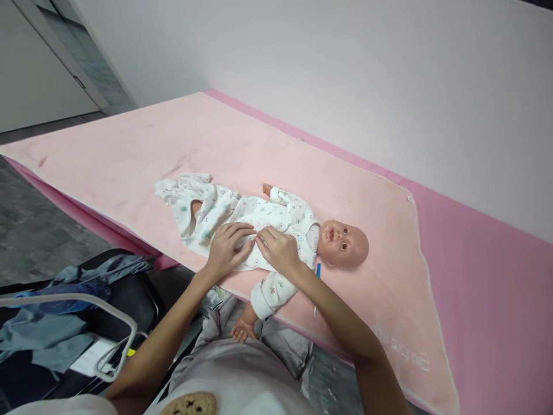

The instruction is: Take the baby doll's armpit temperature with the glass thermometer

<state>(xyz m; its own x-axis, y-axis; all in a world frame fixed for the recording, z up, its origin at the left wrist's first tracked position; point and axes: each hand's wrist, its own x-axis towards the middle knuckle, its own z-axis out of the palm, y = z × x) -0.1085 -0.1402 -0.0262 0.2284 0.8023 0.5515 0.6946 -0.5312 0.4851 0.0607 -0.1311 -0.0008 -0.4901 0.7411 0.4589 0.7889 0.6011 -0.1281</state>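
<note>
A baby doll (352,245) lies on its back with its head to the right. It wears a white printed romper (257,208), whose leg end is loose and rumpled at the left. At the belly, my left hand (228,248) has its fingers closed on the romper's front. Right beside it, my right hand (277,248) pinches the same fabric, fingertips almost meeting those of the left. Whatever small part lies between the fingertips is hidden. One doll arm (245,325) hangs over the table's near edge towards me; the other points away.
The doll rests on a pale pink mat (380,213) over a darker pink cloth (496,288). A thin blue-ended stick (318,270) lies near the doll's shoulder. At lower left, a black chair (133,300) holds clothing (52,340). A white wall (345,86) stands behind the table.
</note>
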